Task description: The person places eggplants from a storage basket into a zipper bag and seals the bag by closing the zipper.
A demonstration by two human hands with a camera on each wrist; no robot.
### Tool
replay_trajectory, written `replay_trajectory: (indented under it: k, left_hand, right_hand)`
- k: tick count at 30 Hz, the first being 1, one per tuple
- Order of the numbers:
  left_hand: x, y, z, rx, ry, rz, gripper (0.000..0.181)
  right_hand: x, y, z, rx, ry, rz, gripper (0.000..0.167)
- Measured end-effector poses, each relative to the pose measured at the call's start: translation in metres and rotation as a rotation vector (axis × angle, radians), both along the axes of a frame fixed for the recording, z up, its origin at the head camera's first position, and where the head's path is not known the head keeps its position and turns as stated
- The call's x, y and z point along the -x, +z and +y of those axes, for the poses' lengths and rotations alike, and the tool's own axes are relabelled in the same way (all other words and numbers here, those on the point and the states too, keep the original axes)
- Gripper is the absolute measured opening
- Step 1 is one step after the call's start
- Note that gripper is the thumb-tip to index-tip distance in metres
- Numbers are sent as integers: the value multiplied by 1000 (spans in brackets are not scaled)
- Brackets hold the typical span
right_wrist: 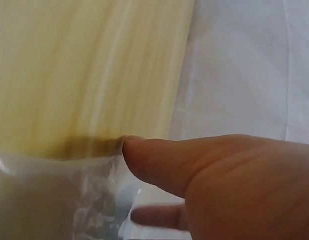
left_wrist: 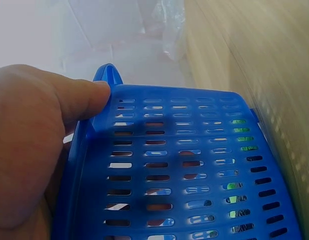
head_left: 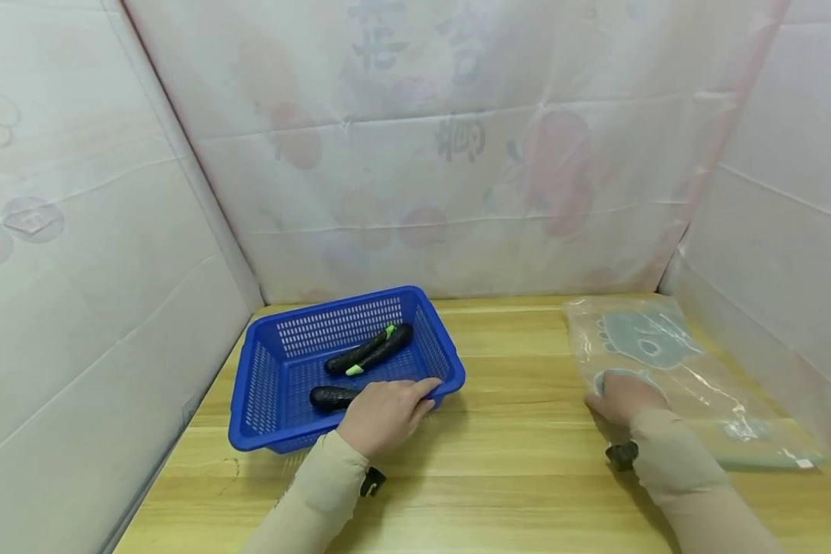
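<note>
My left hand point(head_left: 386, 415) grips the front right rim of a blue plastic basket point(head_left: 249, 419). In the left wrist view its thumb point(left_wrist: 87, 100) lies over the rim, beside the slotted side wall. Inside the basket are dark eggplants with green stems: two lie together, one a slim eggplant point(head_left: 388, 346), and another eggplant point(head_left: 328, 398) is partly hidden by the left hand. On the right, my right hand point(head_left: 626, 398) touches the left edge of a clear printed plastic bag point(head_left: 644, 338). The right wrist view shows its thumb point(right_wrist: 159, 162) and a finger apart at that edge.
The wooden table point(head_left: 512, 431) carries the basket on the left and the flat bag on the right. Printed white cloth walls point(head_left: 402, 177) rise behind and on both sides. A dark wrist strap point(head_left: 622, 455) sits on the right wrist.
</note>
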State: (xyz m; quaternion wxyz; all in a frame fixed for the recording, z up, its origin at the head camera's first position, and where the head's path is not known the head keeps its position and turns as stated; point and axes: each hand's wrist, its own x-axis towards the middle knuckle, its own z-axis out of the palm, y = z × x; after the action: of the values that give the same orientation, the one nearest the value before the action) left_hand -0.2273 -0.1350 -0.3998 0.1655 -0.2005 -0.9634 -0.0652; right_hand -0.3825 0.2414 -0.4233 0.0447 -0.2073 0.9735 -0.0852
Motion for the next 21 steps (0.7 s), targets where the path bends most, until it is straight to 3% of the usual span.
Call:
replay_trajectory:
  k: [3, 5, 8, 11, 15, 18, 21]
  left_hand:
    - [0, 0, 0, -1, -3, -1, 35]
    - [0, 0, -1, -1, -4, 2, 35]
    - [-1, 1, -2, -5, -2, 7, 34]
    - [-1, 1, -2, -5, 2, 6, 34]
    - [-1, 1, -1, -2, -3, 1, 35]
    - [-1, 1, 0, 2, -4, 2, 35]
    - [0, 1, 0, 8, -1, 3, 35]
  right_hand:
    - [0, 3, 0, 46, -24, -52, 44]
    - [1, 3, 0, 81, -15, -83, 39]
    - [3, 3, -2, 107, 44, -102, 22]
    - [5, 4, -2, 122, 162, -81, 16]
    - [3, 9, 8, 137, 270, -72, 35]
    - [2, 16, 25, 93, 254, -86, 52]
    - [2, 18, 44, 31, 243, -54, 47]
